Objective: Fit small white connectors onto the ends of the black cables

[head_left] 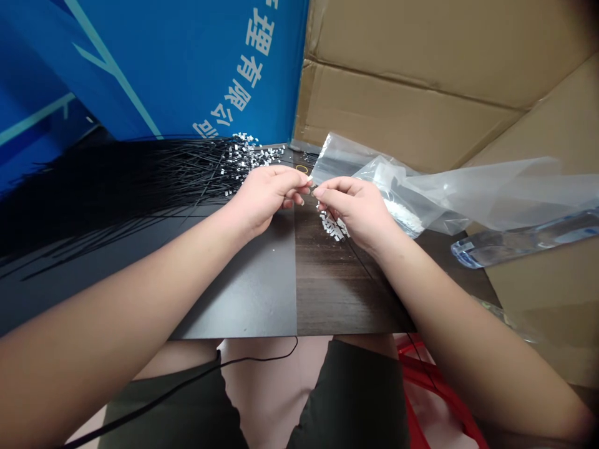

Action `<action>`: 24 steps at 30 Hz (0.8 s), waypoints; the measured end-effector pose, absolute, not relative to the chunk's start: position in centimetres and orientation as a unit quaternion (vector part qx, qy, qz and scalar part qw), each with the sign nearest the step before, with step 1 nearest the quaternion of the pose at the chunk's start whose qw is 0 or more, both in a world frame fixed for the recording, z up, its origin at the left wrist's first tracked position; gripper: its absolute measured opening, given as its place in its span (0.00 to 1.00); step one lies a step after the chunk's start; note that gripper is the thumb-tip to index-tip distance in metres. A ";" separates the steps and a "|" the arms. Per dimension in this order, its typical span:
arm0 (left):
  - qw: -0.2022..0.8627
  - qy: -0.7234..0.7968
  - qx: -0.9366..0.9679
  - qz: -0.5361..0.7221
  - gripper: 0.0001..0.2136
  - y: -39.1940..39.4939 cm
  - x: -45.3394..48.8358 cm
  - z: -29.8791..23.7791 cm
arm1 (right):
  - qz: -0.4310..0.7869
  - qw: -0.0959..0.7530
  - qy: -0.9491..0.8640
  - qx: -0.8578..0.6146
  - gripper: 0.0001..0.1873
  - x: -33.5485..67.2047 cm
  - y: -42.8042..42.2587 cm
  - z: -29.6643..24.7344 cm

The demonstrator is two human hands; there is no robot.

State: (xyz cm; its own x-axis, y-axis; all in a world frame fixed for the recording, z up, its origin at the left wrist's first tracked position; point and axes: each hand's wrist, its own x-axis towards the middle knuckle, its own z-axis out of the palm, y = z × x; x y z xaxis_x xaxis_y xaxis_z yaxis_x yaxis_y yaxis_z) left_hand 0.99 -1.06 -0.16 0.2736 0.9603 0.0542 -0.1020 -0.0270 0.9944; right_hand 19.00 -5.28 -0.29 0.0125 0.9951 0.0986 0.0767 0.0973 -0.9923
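Observation:
My left hand [266, 193] and my right hand [350, 209] meet over the dark board [262, 293], fingertips almost touching. The left pinches a small white piece at its fingertips. The right is pinched too, holding a thin black strand that runs under the palm toward me. A small heap of white pieces [333, 226] lies just under my right hand. A big fan of thin black strands [107, 187] tipped with white pieces lies to the left of my left hand.
Clear plastic bags [449, 193], one holding white pieces, lie right of my hands. A blue printed panel [178, 68] and cardboard walls [421, 81] close off the back and right. A red stool edge [435, 386] and a black cable [187, 386] show by my lap.

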 end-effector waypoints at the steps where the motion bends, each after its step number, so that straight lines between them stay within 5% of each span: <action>1: 0.582 0.386 0.551 0.457 0.05 -1.1 1.0 -0.2 | 0.459 0.506 -0.537 -0.496 0.06 19.0 -5.3 -0.3; 24: 0.507 0.389 0.616 0.460 0.04 -1.5 0.9 0.4 | 0.507 0.505 -0.497 -0.491 0.12 19.0 -5.5 -0.1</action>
State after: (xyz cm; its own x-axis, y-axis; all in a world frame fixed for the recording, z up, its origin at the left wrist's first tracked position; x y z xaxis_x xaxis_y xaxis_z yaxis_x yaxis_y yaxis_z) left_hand 0.85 -1.54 0.35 0.2746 0.9461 0.1720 0.0131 -0.1825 0.9831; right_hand 19.05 -5.51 -0.06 -0.0088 1.0000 0.0031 -0.0240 0.0029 -0.9997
